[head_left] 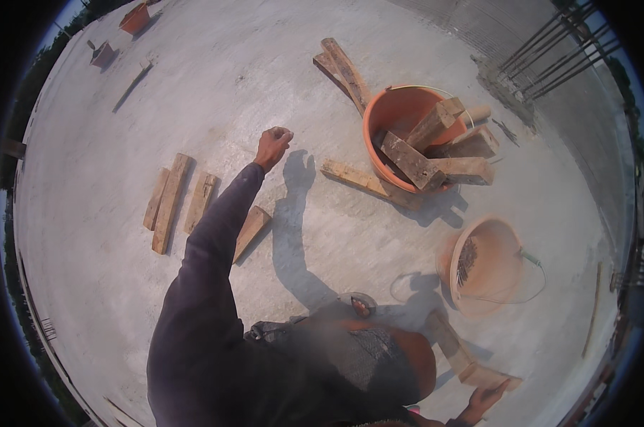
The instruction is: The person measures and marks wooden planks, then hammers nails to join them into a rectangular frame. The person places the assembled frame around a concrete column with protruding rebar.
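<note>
My left arm reaches out over the concrete, and my left hand [272, 148] is closed with its fingers curled in. Whatever it may pinch is too small to make out. At the lower right, my right hand [484, 403] grips the end of a wooden block [458, 350] beside my knee. Left of my sleeve lie several loose wooden blocks [171, 203], and another wooden block [251, 231] is partly behind the sleeve. An orange bucket [373, 135] ahead on the right is heaped with wooden blocks [411, 158]. One long block [368, 183] rests against its base.
A paler orange bucket [496, 274] tilts nearer me, with thin dark pieces like nails inside. Two more blocks [342, 71] lie beyond the full bucket. Rebar [556, 53] sticks up at the far right. Two small buckets [135, 19] and a stick [131, 87] are at the far left.
</note>
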Demonstrator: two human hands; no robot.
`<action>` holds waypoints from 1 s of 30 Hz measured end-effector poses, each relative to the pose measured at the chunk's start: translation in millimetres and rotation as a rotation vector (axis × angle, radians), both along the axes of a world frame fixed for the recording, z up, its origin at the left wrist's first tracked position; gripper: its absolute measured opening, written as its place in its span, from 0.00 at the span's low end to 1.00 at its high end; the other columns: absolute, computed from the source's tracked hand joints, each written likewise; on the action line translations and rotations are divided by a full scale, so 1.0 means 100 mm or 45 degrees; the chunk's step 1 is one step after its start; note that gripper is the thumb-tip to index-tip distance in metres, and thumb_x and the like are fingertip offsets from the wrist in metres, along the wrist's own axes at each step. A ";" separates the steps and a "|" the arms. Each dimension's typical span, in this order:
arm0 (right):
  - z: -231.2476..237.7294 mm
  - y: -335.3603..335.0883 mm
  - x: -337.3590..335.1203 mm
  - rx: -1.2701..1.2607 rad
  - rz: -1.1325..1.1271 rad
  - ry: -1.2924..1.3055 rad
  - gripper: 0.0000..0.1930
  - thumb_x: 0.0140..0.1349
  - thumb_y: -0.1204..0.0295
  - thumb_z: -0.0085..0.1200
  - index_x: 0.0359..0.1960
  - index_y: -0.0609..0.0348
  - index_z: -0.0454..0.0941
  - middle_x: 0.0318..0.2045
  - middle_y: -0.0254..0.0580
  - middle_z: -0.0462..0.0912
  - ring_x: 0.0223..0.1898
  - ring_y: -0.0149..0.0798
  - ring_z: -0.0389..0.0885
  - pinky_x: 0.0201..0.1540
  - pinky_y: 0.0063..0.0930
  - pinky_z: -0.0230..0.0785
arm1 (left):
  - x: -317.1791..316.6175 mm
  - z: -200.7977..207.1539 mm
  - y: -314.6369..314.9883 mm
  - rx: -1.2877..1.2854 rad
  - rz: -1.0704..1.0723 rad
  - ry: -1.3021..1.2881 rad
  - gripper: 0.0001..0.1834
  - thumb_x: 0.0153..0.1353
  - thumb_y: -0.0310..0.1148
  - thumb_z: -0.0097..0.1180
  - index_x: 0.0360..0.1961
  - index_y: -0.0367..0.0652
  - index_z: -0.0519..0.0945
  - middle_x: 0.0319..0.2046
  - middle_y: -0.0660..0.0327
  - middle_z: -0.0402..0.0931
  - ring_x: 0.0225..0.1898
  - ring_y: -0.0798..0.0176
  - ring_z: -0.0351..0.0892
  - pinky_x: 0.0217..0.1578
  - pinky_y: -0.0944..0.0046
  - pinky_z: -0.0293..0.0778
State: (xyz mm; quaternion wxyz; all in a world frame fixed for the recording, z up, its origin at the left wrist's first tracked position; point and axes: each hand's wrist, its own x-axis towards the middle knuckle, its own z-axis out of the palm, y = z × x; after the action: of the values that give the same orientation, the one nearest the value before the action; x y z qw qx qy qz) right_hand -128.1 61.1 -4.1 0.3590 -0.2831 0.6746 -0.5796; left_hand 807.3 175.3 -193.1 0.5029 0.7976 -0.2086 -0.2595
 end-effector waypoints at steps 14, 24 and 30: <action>0.25 0.08 0.54 0.056 -0.097 -0.155 0.41 0.74 0.49 0.48 0.79 0.58 0.48 0.72 0.54 0.61 0.70 0.51 0.67 0.72 0.45 0.62 | -0.10 0.00 -2.94 -0.254 -0.426 -0.305 0.34 0.73 0.49 0.52 0.75 0.49 0.63 0.67 0.49 0.70 0.63 0.45 0.75 0.59 0.42 0.73; 0.32 0.08 0.72 0.030 -0.129 -0.204 0.42 0.74 0.44 0.46 0.80 0.57 0.47 0.73 0.52 0.59 0.71 0.51 0.67 0.72 0.45 0.62 | -0.04 -0.06 -2.66 0.700 -0.689 -1.908 0.31 0.72 0.50 0.49 0.74 0.57 0.64 0.68 0.57 0.69 0.72 0.51 0.66 0.60 0.41 0.68; 0.33 0.13 0.76 -0.021 -0.117 -0.295 0.44 0.74 0.41 0.45 0.80 0.56 0.47 0.74 0.51 0.58 0.71 0.51 0.66 0.72 0.44 0.62 | 0.49 1.16 -2.00 -0.172 -0.317 -1.020 0.31 0.58 0.34 0.69 0.64 0.48 0.75 0.54 0.60 0.80 0.57 0.55 0.81 0.56 0.50 0.74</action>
State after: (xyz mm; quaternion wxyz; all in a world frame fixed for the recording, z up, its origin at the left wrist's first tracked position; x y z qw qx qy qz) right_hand -52.6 74.3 28.9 0.4053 -0.1861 0.6360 -0.6298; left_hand 855.9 -24.5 -77.2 0.3981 0.7693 -0.4990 0.0266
